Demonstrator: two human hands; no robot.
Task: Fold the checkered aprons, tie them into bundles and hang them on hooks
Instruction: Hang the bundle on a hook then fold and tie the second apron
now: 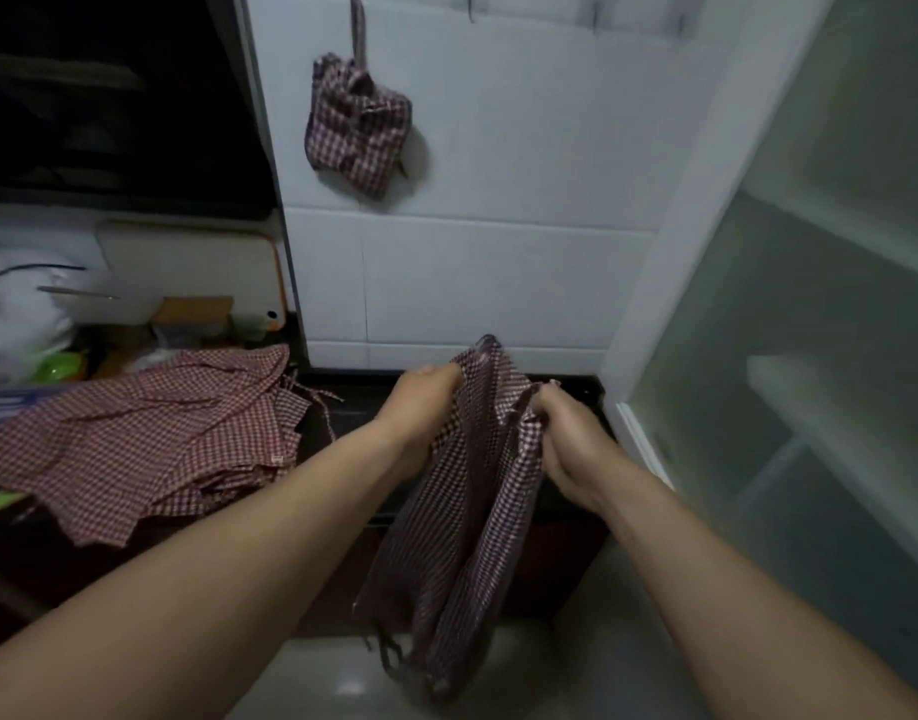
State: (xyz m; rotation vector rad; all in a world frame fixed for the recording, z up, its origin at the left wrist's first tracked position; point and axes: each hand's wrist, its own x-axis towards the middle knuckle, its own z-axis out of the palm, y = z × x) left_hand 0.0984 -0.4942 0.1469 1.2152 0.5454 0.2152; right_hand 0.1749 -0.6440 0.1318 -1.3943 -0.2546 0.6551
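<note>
A dark red checkered apron [462, 517] hangs down between my two hands in front of the tiled wall. My left hand [420, 407] grips its upper left edge and my right hand [566, 439] grips its upper right edge, fingers curled into the cloth. The apron's lower end and fringe of ties dangle near the floor. A tied apron bundle [355, 129] hangs by its strap from a hook high on the wall. A pile of several red checkered aprons [150, 444] lies spread on the dark counter at the left.
A white tiled wall [498, 272] stands straight ahead. A glass-fronted cabinet or door [810, 356] fills the right side. Left of the pile are a white cutting board [187, 262], white bags and a green object [57, 366]. More hooks sit along the wall's top.
</note>
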